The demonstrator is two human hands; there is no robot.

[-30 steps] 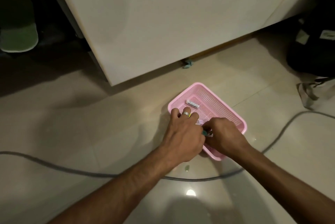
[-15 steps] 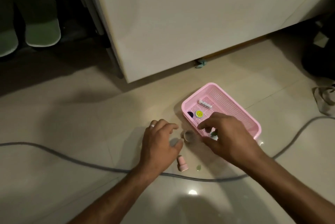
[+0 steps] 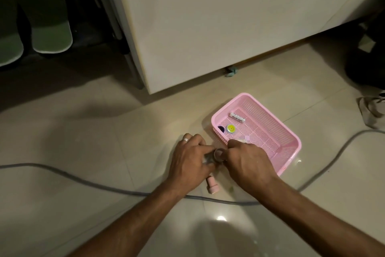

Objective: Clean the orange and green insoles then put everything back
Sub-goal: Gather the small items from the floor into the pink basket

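Two green insoles [image 3: 51, 27] stand on a dark rack at the far left. A pink mesh basket [image 3: 289, 142] sits on the tiled floor and holds a white tube [image 3: 237, 117], a yellow smiley disc [image 3: 230, 128] and a dark round item [image 3: 221, 129]. Just left of the basket, my left hand [image 3: 191, 165] and my right hand [image 3: 248, 163] both grip a small roll of tape [image 3: 217, 155] between them. A small pink bottle [image 3: 274, 187] lies on the floor below my left hand. No orange insole is visible.
A white cabinet [image 3: 208, 23] stands behind the basket. A grey cable [image 3: 83, 179] snakes across the floor under my arms and past the basket's right side. A dark bag [image 3: 366, 59] and a strap lie at the right edge.
Both hands left the basket. They came together on the tape roll on the floor left of it. The pink bottle now lies on the floor.
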